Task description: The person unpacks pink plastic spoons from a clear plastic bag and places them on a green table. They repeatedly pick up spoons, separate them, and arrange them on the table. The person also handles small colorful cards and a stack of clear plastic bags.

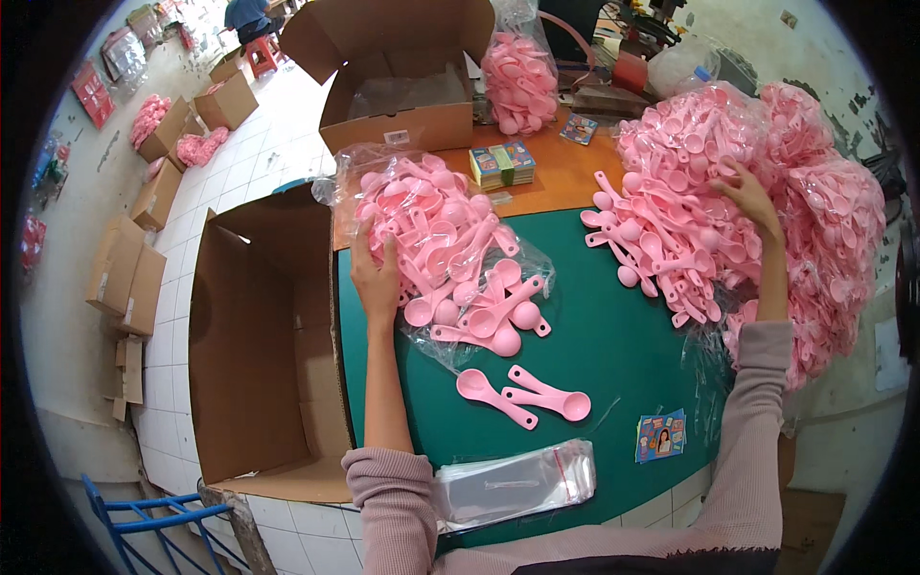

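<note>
Left hand (376, 273) resting against left heap of pink spoons (436, 225); right hand (752, 199) touching right heap (661, 216). Two loose spoons (575, 406) lying on green worktop (642, 369), clear plastic sleeves (513, 487) lying near edge. Open carton (254, 335) standing beside worktop, left side.

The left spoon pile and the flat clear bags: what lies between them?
In the head view, loose pink spoons lie between them on the green surface.
</note>
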A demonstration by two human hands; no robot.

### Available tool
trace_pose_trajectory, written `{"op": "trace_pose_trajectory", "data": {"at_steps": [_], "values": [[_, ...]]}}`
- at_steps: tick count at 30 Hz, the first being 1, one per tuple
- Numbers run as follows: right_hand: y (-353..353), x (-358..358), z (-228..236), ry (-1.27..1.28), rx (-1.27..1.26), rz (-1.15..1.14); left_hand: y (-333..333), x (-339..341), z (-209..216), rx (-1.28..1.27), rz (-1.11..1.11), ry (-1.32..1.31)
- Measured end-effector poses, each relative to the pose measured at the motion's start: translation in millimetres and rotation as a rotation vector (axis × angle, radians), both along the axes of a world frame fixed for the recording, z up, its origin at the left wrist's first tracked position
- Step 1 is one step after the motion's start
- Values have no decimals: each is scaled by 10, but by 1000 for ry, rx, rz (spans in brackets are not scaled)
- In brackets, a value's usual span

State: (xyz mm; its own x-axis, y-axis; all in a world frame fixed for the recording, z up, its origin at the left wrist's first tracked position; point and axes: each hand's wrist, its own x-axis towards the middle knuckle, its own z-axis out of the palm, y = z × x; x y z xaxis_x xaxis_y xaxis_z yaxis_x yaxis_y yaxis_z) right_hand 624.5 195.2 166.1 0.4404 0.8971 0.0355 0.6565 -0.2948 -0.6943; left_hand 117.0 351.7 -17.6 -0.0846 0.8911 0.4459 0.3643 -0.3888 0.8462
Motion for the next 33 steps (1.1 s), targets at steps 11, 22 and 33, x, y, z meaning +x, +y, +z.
{"op": "trace_pose_trajectory", "data": {"at_steps": [11, 22, 33], "values": [[-72, -2525, -918, -179, 24, 1105, -10, -16, 13, 21, 19, 36], [-8, -3252, -1310, -527, 39, 695, -8, -22, 15, 3, 16, 8], [0, -2638, -945, 854, -23, 725, 15, -25, -22, -25, 15, -25]]}}
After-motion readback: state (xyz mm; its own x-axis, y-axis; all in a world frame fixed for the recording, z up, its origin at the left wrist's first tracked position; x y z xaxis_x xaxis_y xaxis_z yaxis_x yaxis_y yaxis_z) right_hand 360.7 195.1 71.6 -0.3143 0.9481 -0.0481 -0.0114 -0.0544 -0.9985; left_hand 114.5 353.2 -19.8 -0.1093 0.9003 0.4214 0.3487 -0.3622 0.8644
